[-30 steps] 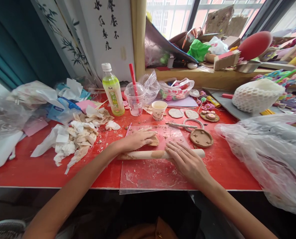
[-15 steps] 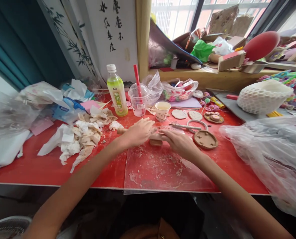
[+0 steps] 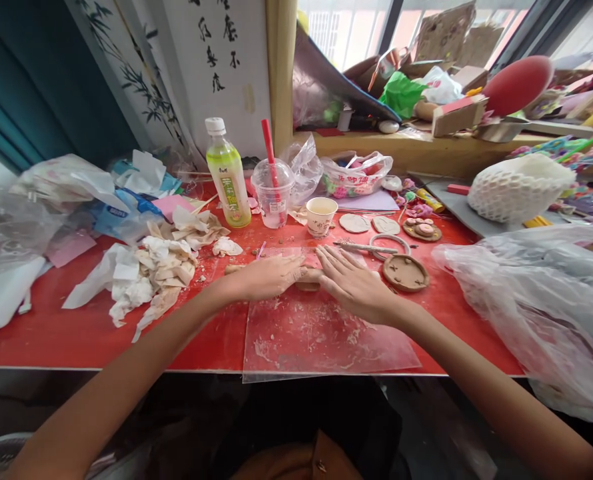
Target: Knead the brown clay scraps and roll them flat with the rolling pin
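Both my hands lie palm down over a wooden rolling pin (image 3: 234,269), whose left end shows past my wrist. My left hand (image 3: 271,275) rests flat on it, fingers stretched to the right. My right hand (image 3: 354,283) covers its right part with fingers extended away from me. Between the hands, a piece of brown clay (image 3: 307,287) shows under the pin, mostly hidden. Beneath is a clear plastic sheet (image 3: 326,353) dotted with clay crumbs. Just right of my right hand are a round brown clay dish (image 3: 405,273), a thin tool (image 3: 366,248) and a ring (image 3: 389,241).
A paper cup (image 3: 321,217), a plastic cup with a red straw (image 3: 272,193) and a green drink bottle (image 3: 228,177) stand behind my hands. Crumpled tissues (image 3: 161,267) lie left, plastic bags (image 3: 531,293) right. Two pale clay discs (image 3: 355,223) lie beyond the ring.
My hands and the rolling pin have come slightly nearer to me. My right fingers, earlier bent over the pin, now stretch out flat past it. The view has shifted a little.
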Motion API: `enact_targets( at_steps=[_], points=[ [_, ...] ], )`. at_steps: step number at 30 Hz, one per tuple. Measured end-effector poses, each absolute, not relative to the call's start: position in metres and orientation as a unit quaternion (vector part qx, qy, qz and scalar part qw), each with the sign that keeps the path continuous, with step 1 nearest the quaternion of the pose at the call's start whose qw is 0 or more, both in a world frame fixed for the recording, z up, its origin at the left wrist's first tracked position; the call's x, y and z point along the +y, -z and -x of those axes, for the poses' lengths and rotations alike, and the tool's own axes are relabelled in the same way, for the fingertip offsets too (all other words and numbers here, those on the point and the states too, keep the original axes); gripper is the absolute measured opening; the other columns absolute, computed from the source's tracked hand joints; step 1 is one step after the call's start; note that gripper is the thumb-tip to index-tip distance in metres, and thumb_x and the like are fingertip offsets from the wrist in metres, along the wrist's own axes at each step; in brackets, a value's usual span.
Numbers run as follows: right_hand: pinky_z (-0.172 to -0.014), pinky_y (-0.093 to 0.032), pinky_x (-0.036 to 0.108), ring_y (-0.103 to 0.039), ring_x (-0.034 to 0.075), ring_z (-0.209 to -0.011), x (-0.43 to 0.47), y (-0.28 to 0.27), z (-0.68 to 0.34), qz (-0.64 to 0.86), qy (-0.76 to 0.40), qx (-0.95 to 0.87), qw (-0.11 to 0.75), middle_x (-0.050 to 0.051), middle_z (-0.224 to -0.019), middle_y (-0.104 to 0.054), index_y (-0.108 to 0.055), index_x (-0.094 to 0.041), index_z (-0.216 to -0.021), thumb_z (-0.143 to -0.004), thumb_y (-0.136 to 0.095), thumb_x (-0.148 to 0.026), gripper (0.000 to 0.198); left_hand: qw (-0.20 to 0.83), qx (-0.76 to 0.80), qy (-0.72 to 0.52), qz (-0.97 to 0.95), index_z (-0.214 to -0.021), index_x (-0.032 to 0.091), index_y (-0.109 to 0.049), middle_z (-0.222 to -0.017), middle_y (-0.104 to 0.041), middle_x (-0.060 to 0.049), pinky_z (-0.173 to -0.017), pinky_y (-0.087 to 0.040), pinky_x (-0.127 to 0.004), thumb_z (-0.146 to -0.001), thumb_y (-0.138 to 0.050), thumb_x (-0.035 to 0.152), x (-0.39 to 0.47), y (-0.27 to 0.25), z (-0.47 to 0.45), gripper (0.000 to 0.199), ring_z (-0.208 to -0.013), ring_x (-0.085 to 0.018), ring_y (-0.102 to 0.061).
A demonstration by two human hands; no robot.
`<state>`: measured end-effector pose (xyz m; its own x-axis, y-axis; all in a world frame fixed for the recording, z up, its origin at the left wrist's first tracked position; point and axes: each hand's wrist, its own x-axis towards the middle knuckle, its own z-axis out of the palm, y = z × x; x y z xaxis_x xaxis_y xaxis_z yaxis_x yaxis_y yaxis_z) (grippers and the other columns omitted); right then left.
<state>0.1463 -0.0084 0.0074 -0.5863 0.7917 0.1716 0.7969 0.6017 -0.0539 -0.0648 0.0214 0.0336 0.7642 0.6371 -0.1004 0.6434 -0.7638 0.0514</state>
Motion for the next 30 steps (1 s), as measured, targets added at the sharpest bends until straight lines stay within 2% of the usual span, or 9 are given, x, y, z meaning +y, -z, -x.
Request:
enact_targets(
  at_steps=[4, 6, 10, 13, 16, 21, 26, 30],
  points=[
    [-0.112, -0.018, 0.046, -0.018, 0.023, -0.138, 0.016, -0.004, -0.145, 0.469, 0.031, -0.879, 0.084, 0.017, -0.146, -0.028, -0.031, -0.004, -0.14, -0.095, -0.004, -0.038, 0.062, -0.039, 0.381, 0.015, -0.924, -0.131, 0.001, -0.04, -0.14, -0.037, -0.02, -0.112, -0.015, -0.043, -0.095, -0.018, 0.031, 0.038, -0.029, 0.056, 0.052, -0.135, -0.026, -0.028],
    [-0.113, -0.017, 0.045, -0.017, 0.022, -0.138, 0.012, -0.004, -0.144, 0.469, 0.042, -0.877, 0.099, 0.015, -0.146, -0.028, -0.031, -0.006, -0.14, -0.096, -0.005, -0.038, 0.061, -0.037, 0.396, 0.002, -0.918, -0.133, 0.0, -0.038, -0.142, -0.034, -0.02, -0.112, -0.015, -0.042, -0.096, -0.017, 0.034, 0.031, -0.025, 0.056, 0.054, -0.136, -0.027, -0.027],
    [-0.114, -0.013, 0.041, -0.011, 0.017, -0.139, -0.026, -0.006, -0.144, 0.442, 0.041, -0.89, 0.101, 0.008, -0.149, -0.024, -0.026, -0.01, -0.142, -0.096, -0.007, -0.044, 0.061, 0.039, 0.405, -0.03, -0.913, -0.139, 0.008, -0.03, -0.147, -0.029, -0.013, -0.111, -0.02, -0.037, -0.096, -0.013, 0.044, -0.004, -0.022, 0.068, 0.059, -0.138, -0.021, -0.021],
    [-0.114, -0.012, 0.041, -0.01, 0.017, -0.14, -0.039, -0.007, -0.144, 0.437, 0.033, -0.895, 0.088, 0.007, -0.15, -0.021, -0.023, -0.009, -0.143, -0.096, -0.005, -0.044, 0.062, 0.06, 0.377, -0.028, -0.924, -0.138, 0.008, -0.032, -0.147, -0.028, -0.012, -0.111, -0.021, -0.033, -0.097, -0.012, 0.04, -0.015, -0.022, 0.074, 0.056, -0.139, -0.019, -0.019],
    [-0.114, -0.009, 0.044, -0.011, 0.019, -0.139, -0.022, -0.007, -0.143, 0.443, 0.055, -0.891, 0.086, 0.01, -0.149, -0.024, -0.026, -0.006, -0.142, -0.096, -0.003, -0.039, 0.061, 0.03, 0.356, -0.008, -0.934, -0.137, 0.005, -0.034, -0.147, -0.027, -0.014, -0.113, -0.015, -0.037, -0.097, -0.011, 0.032, -0.001, -0.019, 0.073, 0.053, -0.139, -0.021, -0.019],
    [-0.112, -0.014, 0.049, -0.013, 0.024, -0.139, 0.025, -0.004, -0.139, 0.484, 0.045, -0.872, 0.057, 0.014, -0.148, -0.023, -0.027, -0.002, -0.141, -0.095, -0.007, -0.03, 0.057, -0.028, 0.409, -0.011, -0.912, -0.136, 0.004, -0.035, -0.144, -0.034, -0.015, -0.113, -0.016, -0.041, -0.096, -0.011, 0.036, 0.039, -0.017, 0.061, 0.057, -0.137, -0.021, -0.025],
    [-0.112, -0.013, 0.049, -0.013, 0.022, -0.139, 0.035, 0.003, -0.136, 0.539, 0.035, -0.836, 0.1, 0.013, -0.148, -0.025, -0.026, -0.004, -0.142, -0.094, -0.007, -0.036, 0.06, -0.1, 0.444, -0.07, -0.888, -0.136, 0.002, -0.036, -0.144, -0.035, -0.014, -0.115, -0.01, -0.038, -0.095, -0.017, 0.035, 0.05, -0.015, 0.052, 0.055, -0.138, -0.019, -0.023],
    [-0.114, -0.008, 0.045, -0.008, 0.019, -0.14, 0.006, 0.004, -0.137, 0.51, 0.058, -0.85, 0.114, 0.01, -0.15, -0.018, -0.022, -0.008, -0.144, -0.095, -0.01, -0.042, 0.06, -0.083, 0.456, -0.086, -0.882, -0.137, 0.003, -0.035, -0.143, -0.036, -0.014, -0.115, -0.014, -0.038, -0.095, -0.017, 0.034, 0.02, -0.011, 0.055, 0.055, -0.136, -0.019, -0.027]
  ],
)
